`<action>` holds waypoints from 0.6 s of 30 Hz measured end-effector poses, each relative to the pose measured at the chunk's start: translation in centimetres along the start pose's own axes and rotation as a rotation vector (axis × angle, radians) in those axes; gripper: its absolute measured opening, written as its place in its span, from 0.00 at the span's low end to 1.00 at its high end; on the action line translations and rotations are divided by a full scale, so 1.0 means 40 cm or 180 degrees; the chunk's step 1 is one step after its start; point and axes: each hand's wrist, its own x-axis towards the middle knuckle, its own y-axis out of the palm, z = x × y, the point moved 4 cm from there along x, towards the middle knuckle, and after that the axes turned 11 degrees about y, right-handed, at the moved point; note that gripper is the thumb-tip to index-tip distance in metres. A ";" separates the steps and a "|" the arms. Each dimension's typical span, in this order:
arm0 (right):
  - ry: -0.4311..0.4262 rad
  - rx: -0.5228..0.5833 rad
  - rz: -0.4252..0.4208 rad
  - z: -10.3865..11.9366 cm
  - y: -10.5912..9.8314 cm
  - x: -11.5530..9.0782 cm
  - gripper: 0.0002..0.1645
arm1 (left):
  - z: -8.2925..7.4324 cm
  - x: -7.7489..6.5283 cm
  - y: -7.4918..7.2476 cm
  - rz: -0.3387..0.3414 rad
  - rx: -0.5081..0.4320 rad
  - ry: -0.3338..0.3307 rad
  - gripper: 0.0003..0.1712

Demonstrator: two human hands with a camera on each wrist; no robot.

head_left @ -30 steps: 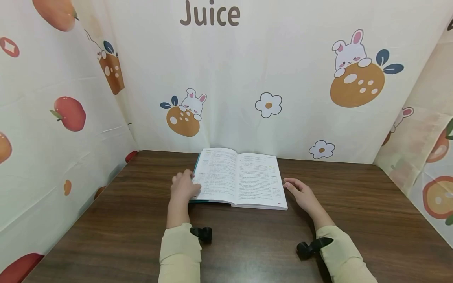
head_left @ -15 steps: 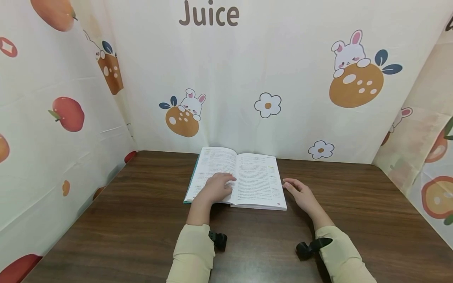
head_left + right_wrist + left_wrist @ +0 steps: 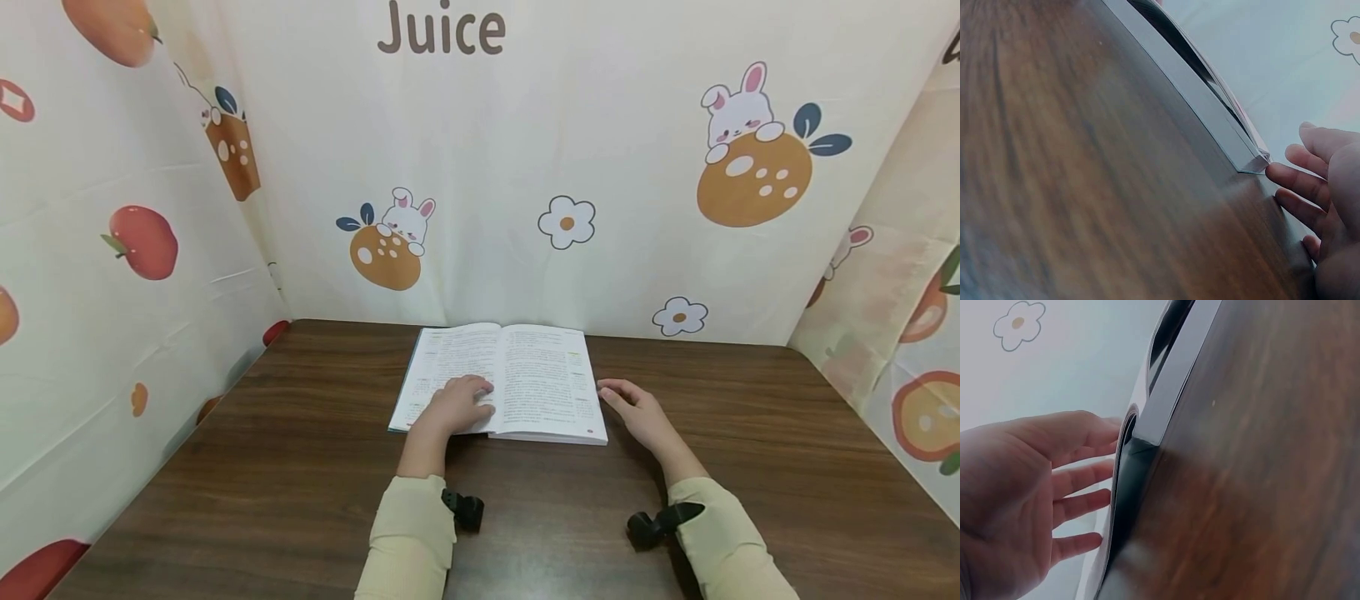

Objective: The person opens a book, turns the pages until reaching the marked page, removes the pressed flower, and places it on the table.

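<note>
An open book (image 3: 543,379) with printed pages lies on the wooden table near the back curtain. My left hand (image 3: 455,406) rests on the left page close to the spine, and in the left wrist view its fingertips (image 3: 1102,499) press on the page with the fingers spread. The left page bends down to the table there. Beside the book's right edge, my right hand (image 3: 636,415) lies with relaxed fingers. In the right wrist view a fingertip of the right hand (image 3: 1335,200) is right at the corner of the page block (image 3: 1210,109).
A dark wooden table (image 3: 262,467) carries the book. Behind it hangs a pale curtain (image 3: 480,167) printed with fruit, rabbits and flowers, which also covers both sides. Black wrist cameras, a left one (image 3: 467,510) and a right one (image 3: 648,530), sit at the sleeve cuffs.
My left hand has moved right from the book's left edge onto the left page near the spine. The left side of the book has come down flatter. The right hand has stayed in place.
</note>
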 end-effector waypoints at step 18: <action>-0.0323 -0.0389 0.0312 -0.001 -0.006 -0.004 0.36 | 0.013 0.004 0.005 -0.0063 -0.0055 -0.0101 0.20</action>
